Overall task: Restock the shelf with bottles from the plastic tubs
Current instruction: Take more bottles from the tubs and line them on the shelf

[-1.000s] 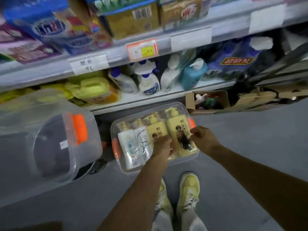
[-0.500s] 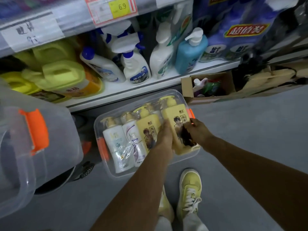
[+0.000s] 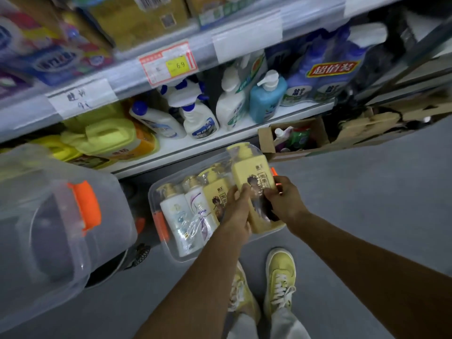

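Observation:
A clear plastic tub (image 3: 161,241) with orange latches lies on the floor below the shelf (image 3: 220,140). Inside it lie two white pump bottles (image 3: 175,211) and a yellow bottle (image 3: 216,194), side by side. A second yellow pump bottle (image 3: 252,174), wrapped in clear film, is raised above the tub's right end. My left hand (image 3: 238,209) grips its left side and my right hand (image 3: 283,204) pinches its right side. The bottle's lower part is hidden behind my hands.
A second clear tub (image 3: 49,228) with an orange latch stands close at the left. The low shelf holds yellow jugs (image 3: 107,138), white spray bottles (image 3: 199,118) and a blue pump bottle (image 3: 266,99). An open cardboard box (image 3: 266,140) sits on the floor at the right.
Both hands have closed on the rightmost yellow bottle and lifted it up out of the tub toward the shelf. The camera has come nearer to the shelf.

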Demonstrator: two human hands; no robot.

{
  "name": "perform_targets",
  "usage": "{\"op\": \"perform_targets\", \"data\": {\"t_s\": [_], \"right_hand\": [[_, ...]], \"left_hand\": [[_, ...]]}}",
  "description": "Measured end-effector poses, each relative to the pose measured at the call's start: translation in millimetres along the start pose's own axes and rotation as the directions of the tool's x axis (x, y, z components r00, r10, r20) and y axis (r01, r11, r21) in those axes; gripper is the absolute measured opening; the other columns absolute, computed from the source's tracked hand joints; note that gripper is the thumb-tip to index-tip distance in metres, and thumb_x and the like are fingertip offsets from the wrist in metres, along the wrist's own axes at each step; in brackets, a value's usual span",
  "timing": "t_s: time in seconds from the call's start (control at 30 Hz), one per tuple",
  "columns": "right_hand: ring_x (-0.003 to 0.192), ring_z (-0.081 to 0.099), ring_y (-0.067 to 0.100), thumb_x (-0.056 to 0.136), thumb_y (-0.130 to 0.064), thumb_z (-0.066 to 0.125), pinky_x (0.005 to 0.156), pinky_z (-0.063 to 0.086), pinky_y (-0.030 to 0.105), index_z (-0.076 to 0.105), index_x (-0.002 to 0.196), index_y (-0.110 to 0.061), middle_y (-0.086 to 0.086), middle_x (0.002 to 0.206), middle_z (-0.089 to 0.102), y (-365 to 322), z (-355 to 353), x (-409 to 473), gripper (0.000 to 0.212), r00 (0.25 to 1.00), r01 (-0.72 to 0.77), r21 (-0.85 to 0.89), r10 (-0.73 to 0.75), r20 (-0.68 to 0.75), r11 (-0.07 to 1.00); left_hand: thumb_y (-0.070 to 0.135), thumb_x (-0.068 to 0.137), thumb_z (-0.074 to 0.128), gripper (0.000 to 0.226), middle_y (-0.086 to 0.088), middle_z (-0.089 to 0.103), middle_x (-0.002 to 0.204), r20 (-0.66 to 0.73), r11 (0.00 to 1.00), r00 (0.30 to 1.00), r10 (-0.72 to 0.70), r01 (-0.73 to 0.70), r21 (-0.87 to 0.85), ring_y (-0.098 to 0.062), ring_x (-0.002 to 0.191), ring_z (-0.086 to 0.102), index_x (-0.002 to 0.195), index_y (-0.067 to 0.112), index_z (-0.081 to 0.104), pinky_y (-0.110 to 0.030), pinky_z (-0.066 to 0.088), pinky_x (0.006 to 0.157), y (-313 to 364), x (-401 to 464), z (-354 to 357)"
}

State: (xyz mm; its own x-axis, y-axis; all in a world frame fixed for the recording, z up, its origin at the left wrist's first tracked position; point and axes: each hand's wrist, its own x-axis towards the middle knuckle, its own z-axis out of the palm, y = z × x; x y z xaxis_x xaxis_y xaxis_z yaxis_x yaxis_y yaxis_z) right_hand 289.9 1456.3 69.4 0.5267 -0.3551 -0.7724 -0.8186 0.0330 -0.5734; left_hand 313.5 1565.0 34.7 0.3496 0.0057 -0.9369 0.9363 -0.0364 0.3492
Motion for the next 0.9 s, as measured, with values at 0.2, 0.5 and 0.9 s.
{"op": "perform_targets", "data": {"t_s": [0.2,0.5,0.9], "right_hand": [[0.088,0.067,0.027,0.093,-0.013,0.061,0.077,0.059,0.045,0.051,0.119,-0.011,0.013,0.106,0.066,-57.8,-18.0,-48.9,0.028,0.997,0.076,0.084,-0.077,0.016,0.994],[0.083,0.069,0.014,0.094,-0.023,0.062,0.064,0.053,0.025,0.06,0.115,-0.014,0.004,0.101,0.07,-144.6,-49.2,-137.6,0.024,0.97,0.156,0.272,-0.199,0.138,0.95],[0.074,0.062,0.012,0.093,-0.022,0.064,0.061,0.049,0.023,0.06,0.117,-0.009,0.003,0.091,0.066,-259.9,-85.4,-272.9,0.027,0.887,0.372,0.278,-0.428,0.175,0.886]], "left_hand": [[0.035,0.094,0.065,0.044,-0.006,0.071,0.118,0.094,0.994,0.99,0.104,-0.099,-0.05,-0.027,0.104,0.07,0.135,0.031,0.052,-0.044,0.058,0.084,38.7,-68.4,-14.6],[0.025,0.097,0.06,0.027,0.001,0.076,0.098,0.211,0.964,0.942,0.26,-0.238,-0.122,-0.015,0.085,0.072,0.123,0.024,0.062,-0.03,0.056,0.062,109.2,-194.6,-42.9],[0.032,0.088,0.072,0.038,-0.004,0.071,0.117,0.203,0.871,0.847,0.492,-0.481,-0.102,-0.023,0.097,0.068,0.124,0.031,0.061,-0.037,0.056,0.077,192.8,-356.3,-75.7]]}}
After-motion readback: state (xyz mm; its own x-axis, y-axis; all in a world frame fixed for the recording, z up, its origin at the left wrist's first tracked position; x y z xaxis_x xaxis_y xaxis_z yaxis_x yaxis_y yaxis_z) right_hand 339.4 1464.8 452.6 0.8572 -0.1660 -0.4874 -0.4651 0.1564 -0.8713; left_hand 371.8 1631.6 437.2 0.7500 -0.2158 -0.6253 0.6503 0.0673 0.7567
